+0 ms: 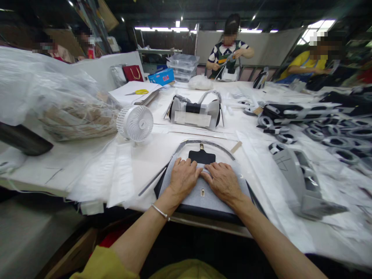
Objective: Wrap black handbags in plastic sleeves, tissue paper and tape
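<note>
Bag (216,202) at tbl (159,141) edge; L hand (184,176), R hand (223,181) atop; fan (139,123) apart.

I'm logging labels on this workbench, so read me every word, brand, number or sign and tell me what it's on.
Nothing reads with certainty.
Blue box: red capital letters, too small and blurred.
White fan: small mark at the centre, unreadable.
Grey piece at right: dark drawn lines, no word I can make out.

We rest our left hand (184,179) and right hand (223,181) close together on a grey bag (190,199) at the near edge of the table (158,153); a white fan (135,123) stands to our left.
</note>
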`<state>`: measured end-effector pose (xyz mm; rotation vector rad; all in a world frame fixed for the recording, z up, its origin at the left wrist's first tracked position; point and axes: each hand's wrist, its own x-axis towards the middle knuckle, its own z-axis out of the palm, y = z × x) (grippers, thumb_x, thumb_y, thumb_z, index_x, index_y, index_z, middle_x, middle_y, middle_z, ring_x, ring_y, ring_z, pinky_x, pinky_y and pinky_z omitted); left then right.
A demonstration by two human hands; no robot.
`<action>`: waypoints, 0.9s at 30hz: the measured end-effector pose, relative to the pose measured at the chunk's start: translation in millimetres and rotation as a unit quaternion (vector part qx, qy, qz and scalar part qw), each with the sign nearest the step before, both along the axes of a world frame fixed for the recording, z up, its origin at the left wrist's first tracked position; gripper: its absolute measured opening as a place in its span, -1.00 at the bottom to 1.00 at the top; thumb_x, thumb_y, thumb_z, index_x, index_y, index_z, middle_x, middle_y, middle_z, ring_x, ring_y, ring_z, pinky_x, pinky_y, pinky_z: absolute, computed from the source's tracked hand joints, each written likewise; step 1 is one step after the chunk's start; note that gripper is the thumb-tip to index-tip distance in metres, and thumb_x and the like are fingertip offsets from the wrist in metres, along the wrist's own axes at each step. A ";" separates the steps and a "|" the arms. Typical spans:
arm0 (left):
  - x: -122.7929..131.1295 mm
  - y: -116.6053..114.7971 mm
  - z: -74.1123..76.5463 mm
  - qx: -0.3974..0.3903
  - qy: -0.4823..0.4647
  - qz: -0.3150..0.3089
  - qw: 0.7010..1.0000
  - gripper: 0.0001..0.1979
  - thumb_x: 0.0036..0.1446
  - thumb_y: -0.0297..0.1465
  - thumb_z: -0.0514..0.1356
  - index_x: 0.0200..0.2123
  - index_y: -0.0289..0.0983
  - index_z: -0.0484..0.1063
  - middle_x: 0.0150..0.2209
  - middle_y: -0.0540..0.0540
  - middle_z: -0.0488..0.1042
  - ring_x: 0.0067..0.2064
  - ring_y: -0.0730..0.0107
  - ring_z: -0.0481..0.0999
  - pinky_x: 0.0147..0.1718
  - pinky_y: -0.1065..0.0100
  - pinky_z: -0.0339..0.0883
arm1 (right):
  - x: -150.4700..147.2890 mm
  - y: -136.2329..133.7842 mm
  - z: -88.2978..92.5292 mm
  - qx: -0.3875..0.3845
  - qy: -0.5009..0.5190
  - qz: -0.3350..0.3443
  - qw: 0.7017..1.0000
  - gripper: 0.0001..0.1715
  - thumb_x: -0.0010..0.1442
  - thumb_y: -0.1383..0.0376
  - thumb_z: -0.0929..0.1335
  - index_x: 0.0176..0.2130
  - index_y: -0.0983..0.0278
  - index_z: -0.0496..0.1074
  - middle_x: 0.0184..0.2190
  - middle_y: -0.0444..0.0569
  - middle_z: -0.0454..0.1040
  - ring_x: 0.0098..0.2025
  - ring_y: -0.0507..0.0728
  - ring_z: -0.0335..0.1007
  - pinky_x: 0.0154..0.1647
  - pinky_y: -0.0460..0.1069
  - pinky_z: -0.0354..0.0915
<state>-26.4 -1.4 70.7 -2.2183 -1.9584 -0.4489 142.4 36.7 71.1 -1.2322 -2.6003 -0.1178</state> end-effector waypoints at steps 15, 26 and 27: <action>-0.8 16.3 -1.2 -0.046 -0.002 0.026 0.999 -0.54 0.39 -0.19 -0.06 -0.35 -0.32 0.49 -0.41 -0.24 0.55 -0.27 0.09 0.53 -0.18 0.10 0.16 | -6.5 19.7 1.9 -0.109 -0.069 -0.075 0.989 -0.34 0.45 -0.02 0.02 -0.29 0.22 0.48 -0.32 0.02 0.60 -0.30 0.19 0.50 -0.31 0.02 0.14; -1.0 10.0 -7.8 0.048 -0.043 -0.053 0.996 -0.70 0.32 -0.39 0.08 0.10 -0.23 0.31 0.17 -0.22 0.37 0.25 0.11 0.27 0.23 0.05 0.06 | -11.9 17.7 -1.4 -0.092 -0.100 -0.114 0.984 -0.58 0.45 0.12 0.09 -0.17 0.26 0.39 -0.30 0.08 0.57 -0.27 0.23 0.52 -0.25 0.04 0.20; -1.2 9.5 -9.4 0.035 -0.045 -0.090 0.994 -0.72 0.32 -0.40 0.07 0.08 -0.24 0.33 0.14 -0.20 0.39 0.23 0.15 0.30 0.23 0.09 0.09 | -11.4 17.2 -4.3 -0.079 -0.092 -0.115 0.986 -0.62 0.45 0.14 0.11 -0.18 0.27 0.38 -0.29 0.09 0.56 -0.24 0.23 0.50 -0.23 0.04 0.20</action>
